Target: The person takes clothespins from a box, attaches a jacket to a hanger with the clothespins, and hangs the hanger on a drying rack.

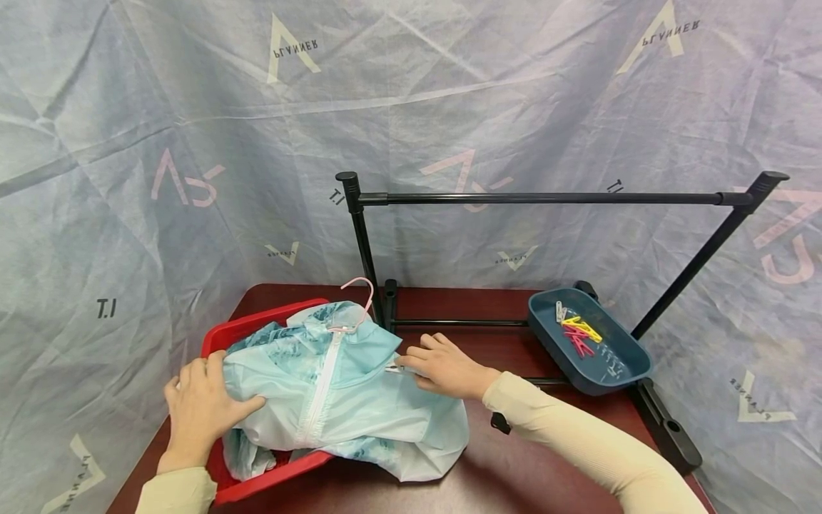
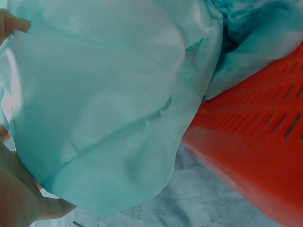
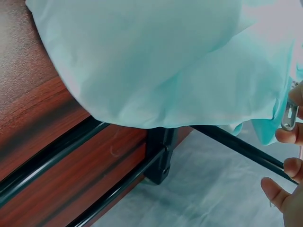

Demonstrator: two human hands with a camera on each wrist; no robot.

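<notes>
Pale blue garment (image 3: 161, 61) drapes over tabletop (image 3: 33, 118) and black rail (image 3: 52, 156); at 3 o'clock, right hand (image 3: 289, 142) fingers pinch clear clip (image 3: 289, 116).

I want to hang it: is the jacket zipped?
Zipped: the jacket's white zipper runs closed down the front.

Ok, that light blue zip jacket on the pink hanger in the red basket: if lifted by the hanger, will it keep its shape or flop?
The jacket probably flops: it already sags in folds over the red basket rim onto the table. Its thin, sheer fabric suggests it is light. It looks smooth, so it may slide on the pink hanger. The left hand presses it and the right hand pinches its shoulder.
</notes>
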